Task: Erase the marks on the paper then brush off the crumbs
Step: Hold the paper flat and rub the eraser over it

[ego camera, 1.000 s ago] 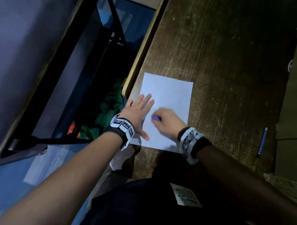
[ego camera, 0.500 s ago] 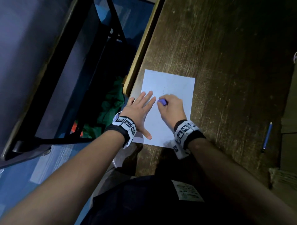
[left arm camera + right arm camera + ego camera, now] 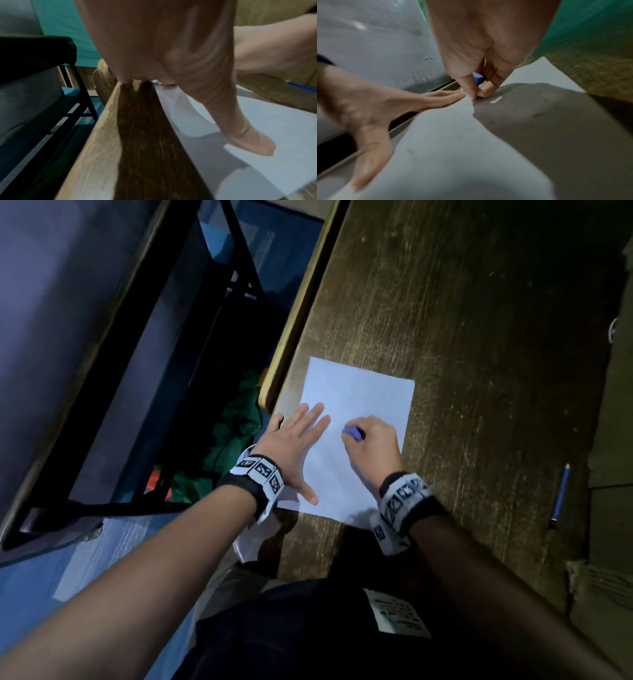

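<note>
A white sheet of paper (image 3: 359, 392) lies on the dark wooden table (image 3: 479, 371) near its left edge. My left hand (image 3: 294, 440) lies flat with straight fingers on the sheet's left side, thumb spread toward me; in the left wrist view the thumb (image 3: 248, 138) presses the paper (image 3: 283, 128). My right hand (image 3: 371, 445) pinches a small blue-purple eraser (image 3: 352, 433) and holds its tip against the middle of the sheet. The right wrist view shows the eraser (image 3: 478, 79) between thumb and fingers, touching the paper (image 3: 453, 142). A few faint dark specks lie on the sheet.
A blue pencil (image 3: 560, 496) lies on the table to the right of the paper. The table's left edge (image 3: 298, 313) drops off to a black chair frame (image 3: 191, 344) and green cloth (image 3: 236, 426) below. Boxes stand at the far right.
My right hand with the eraser has rubbed back and forth: away from me toward the sheet's middle, then slightly back. The left hand has stayed pressed on the paper.
</note>
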